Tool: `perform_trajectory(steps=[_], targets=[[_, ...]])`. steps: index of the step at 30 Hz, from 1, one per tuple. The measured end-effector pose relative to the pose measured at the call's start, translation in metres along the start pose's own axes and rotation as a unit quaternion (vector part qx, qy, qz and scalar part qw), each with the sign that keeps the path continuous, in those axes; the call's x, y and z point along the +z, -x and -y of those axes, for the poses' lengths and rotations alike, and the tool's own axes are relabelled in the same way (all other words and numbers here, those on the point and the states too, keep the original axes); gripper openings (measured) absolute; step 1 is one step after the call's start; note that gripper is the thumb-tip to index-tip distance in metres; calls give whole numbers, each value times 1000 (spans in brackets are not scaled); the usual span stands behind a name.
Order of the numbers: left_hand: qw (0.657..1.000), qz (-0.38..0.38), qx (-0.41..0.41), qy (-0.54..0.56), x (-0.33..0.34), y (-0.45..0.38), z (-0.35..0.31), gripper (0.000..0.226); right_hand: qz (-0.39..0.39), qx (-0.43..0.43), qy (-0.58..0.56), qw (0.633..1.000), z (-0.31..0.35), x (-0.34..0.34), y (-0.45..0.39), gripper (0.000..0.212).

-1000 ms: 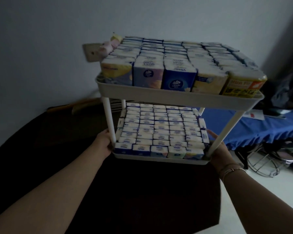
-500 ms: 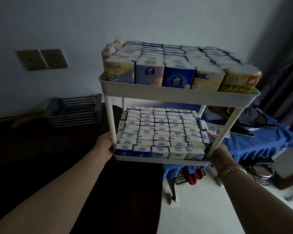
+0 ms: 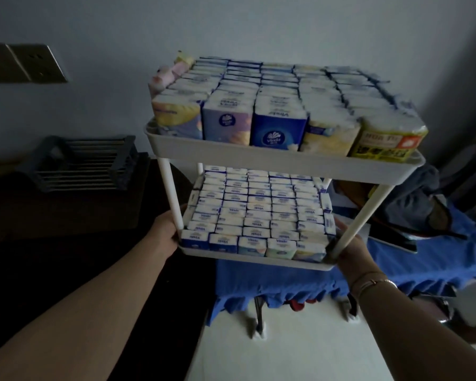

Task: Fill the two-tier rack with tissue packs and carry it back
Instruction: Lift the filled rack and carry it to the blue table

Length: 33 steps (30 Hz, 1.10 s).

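Dim room, pale wall behind with a switch plate at upper left, a dark table below it bearing a wire basket, and a blue cloth draped over furniture on the right. Held up in the air between these is the rack, white, both tiers packed tight with tissue packs standing in rows; the upper tier's larger packs rise above its rim. The left hand grips the lower tier's left edge by the front post, fingers tucked behind the rack so their curl is mostly hidden. The right hand holds the lower tier's right corner, thumb over the rim beside the post, a bracelet on the wrist. Filling looks done, since no gaps show in either tier. What seems left is the carrying itself and setting the rack down; its destination is not in view.
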<state>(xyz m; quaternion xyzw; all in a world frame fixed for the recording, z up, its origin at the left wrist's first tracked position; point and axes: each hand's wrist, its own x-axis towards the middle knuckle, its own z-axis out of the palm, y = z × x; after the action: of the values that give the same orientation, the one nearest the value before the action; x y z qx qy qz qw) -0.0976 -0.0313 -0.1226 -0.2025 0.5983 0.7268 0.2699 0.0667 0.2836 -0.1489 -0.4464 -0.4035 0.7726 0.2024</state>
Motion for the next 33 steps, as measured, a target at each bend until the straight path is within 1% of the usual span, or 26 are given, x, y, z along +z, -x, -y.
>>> perform_trajectory(steps=[3,6,12,14,15,18,20,22,25,27,28,29,30,31,33], targets=[[1000,1,-2,15,21,-10,10,23,41,-20,23,999,6,-6,-15,34],[1000,-7,-9,25,43,-29,13,22,50,-42,40,997,2,-16,-30,32],[999,15,43,4,85,-66,12,31,-19,-45,-12,999,-17,-30,-74,31],[997,36,63,-15,95,-73,11,35,-18,-44,-10,999,-28,-36,-86,32],[996,47,65,-26,97,-78,12,38,-15,-40,-16,999,-31,-36,-88,28],[995,46,79,-46,101,-89,15,47,-9,-54,-10,998,-31,-37,-95,23],[994,47,87,-54,103,-91,19,50,-23,-67,9,997,-26,-37,-98,23],[994,32,97,-41,104,-88,23,46,-25,-59,24,998,-23,-37,-100,23],[996,-9,82,-27,105,-78,28,47,-24,-28,18,999,-19,-38,-102,22],[995,-53,75,-36,105,-65,30,51,8,-24,35,999,-7,-37,-96,22],[993,-69,77,-49,106,-55,29,53,30,-22,48,998,3,-35,-88,18],[993,-77,74,-50,109,-47,28,54,54,-14,46,997,16,-34,-77,19],[993,-85,71,-48,112,-38,26,54,74,-7,31,997,30,-31,-66,26],[992,-96,67,-41,115,-23,21,52,76,-3,24,997,47,-26,-52,31],[992,-104,65,-12,123,7,9,49,69,-29,17,997,81,-21,-30,32]])
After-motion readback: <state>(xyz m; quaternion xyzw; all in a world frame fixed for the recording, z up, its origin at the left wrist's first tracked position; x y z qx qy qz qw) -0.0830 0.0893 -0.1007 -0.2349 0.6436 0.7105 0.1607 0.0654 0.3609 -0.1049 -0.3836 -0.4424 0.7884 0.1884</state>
